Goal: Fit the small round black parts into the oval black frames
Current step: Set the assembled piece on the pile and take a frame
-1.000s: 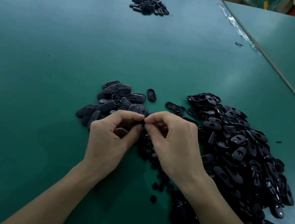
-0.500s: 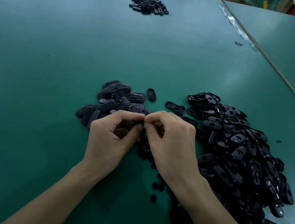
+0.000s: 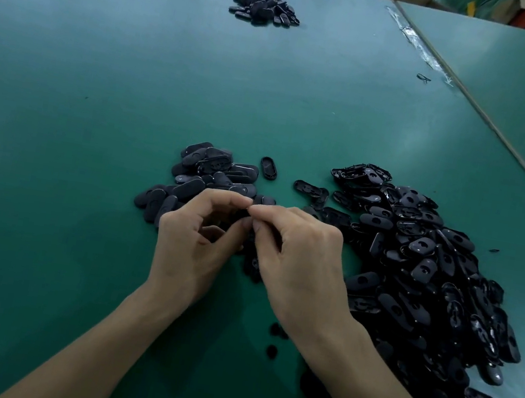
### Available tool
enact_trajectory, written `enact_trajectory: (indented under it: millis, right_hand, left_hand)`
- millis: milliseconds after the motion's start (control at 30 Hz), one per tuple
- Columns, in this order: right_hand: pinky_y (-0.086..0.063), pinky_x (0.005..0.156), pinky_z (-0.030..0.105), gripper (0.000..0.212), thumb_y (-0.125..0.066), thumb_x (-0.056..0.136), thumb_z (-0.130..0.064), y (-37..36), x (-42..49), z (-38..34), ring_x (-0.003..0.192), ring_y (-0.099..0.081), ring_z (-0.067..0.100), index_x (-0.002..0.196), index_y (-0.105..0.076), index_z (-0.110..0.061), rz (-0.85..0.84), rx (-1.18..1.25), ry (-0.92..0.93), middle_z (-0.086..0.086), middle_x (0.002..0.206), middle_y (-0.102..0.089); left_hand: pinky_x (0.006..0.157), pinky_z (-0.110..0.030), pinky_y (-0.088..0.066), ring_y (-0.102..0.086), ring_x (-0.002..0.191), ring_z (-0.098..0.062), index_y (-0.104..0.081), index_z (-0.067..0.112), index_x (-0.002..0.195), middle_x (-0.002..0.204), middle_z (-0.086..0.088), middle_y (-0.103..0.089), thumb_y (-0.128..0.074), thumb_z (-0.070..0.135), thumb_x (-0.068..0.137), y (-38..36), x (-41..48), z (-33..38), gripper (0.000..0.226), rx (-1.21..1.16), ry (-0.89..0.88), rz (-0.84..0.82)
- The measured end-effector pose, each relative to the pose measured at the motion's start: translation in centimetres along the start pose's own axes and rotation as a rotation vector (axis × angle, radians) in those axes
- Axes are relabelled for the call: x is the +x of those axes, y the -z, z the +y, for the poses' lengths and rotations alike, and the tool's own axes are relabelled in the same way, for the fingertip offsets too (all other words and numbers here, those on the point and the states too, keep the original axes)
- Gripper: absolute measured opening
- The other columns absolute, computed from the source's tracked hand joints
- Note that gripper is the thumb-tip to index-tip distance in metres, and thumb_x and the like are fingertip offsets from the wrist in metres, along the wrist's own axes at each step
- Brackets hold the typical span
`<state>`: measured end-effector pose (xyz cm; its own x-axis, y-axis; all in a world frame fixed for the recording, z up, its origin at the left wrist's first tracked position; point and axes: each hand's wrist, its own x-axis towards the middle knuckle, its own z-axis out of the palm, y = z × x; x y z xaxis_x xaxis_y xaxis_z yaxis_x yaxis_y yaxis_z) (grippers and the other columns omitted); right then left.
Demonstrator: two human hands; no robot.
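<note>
Black piece (image 3: 247, 214), mostly hidden, is pinched between the fingertips of your left hand (image 3: 197, 247) and right hand (image 3: 299, 260), probably so you can press part into frame. No bins here. On the green table (image 3: 91, 135), oval frames (image 3: 431, 279) heap at right, a smaller pile (image 3: 202, 175) lies left, and small round parts (image 3: 275, 331) sit by your right wrist.

oval black frames (image 3: 415, 276) heaped beside a few loose round parts (image 3: 271, 351).

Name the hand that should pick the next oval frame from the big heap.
Right. The right hand lies beside the big heap of oval black plastic frames; the left hand sits across from it, by the smaller black pile. Both pinch a small black piece.
</note>
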<state>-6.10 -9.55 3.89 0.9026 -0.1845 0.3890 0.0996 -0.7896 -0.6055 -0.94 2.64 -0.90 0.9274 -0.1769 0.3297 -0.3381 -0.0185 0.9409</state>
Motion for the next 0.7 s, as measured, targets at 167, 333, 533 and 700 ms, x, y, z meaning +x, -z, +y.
enact_trajectory:
  millis: [167, 333, 533, 700]
  right_hand:
    - [-0.052, 0.081, 0.016, 0.019, -0.065, 0.093, -0.006, 0.1, -0.1, -0.1, 0.083, -0.069, 0.008, 0.107, -0.076, -0.012, -0.041, 0.070, 0.018, 0.000, 0.094, -0.076]
    - [-0.047, 0.091, 0.018, 0.025, -0.070, 0.089, -0.007, 0.8, 0.8, 0.6, 0.098, -0.063, 0.010, 0.111, -0.075, -0.017, -0.030, 0.024, -0.007, -0.004, 0.106, -0.070]
    - [-0.049, 0.092, 0.017, 0.025, -0.068, 0.092, -0.009, 1.6, 2.1, 1.8, 0.099, -0.066, 0.002, 0.114, -0.075, -0.017, -0.255, 0.134, -0.070, -0.006, 0.107, -0.075]
    - [-0.048, 0.079, 0.007, 0.019, -0.071, 0.090, -0.006, 2.0, 2.4, 2.9, 0.085, -0.068, -0.006, 0.105, -0.077, -0.016, -0.273, 0.242, -0.088, -0.010, 0.091, -0.075]
  left_hand:
    - [0.059, -0.030, -0.058, -0.070, 0.074, -0.012, -0.067, 0.044, 0.095, 0.087, 0.016, -0.073, -0.073, 0.032, 0.083, 0.1, 0.0, -0.2, 0.018, 0.033, -0.021, 0.063]
    - [0.060, -0.041, -0.060, -0.070, 0.072, -0.014, -0.064, 0.047, 0.098, 0.087, 0.011, -0.074, -0.073, 0.025, 0.083, 0.0, 0.0, -0.3, 0.028, 0.020, -0.006, 0.038]
    - [0.067, -0.036, -0.061, -0.071, 0.083, -0.008, -0.063, 0.050, 0.100, 0.092, 0.014, -0.073, -0.071, 0.029, 0.083, 0.0, 0.0, -0.1, 0.028, 0.009, -0.027, -0.008]
    - [0.067, -0.036, -0.061, -0.072, 0.077, -0.012, -0.066, 0.046, 0.099, 0.090, 0.010, -0.074, -0.075, 0.018, 0.085, -0.1, -0.1, -0.2, 0.032, 0.003, -0.012, -0.001]
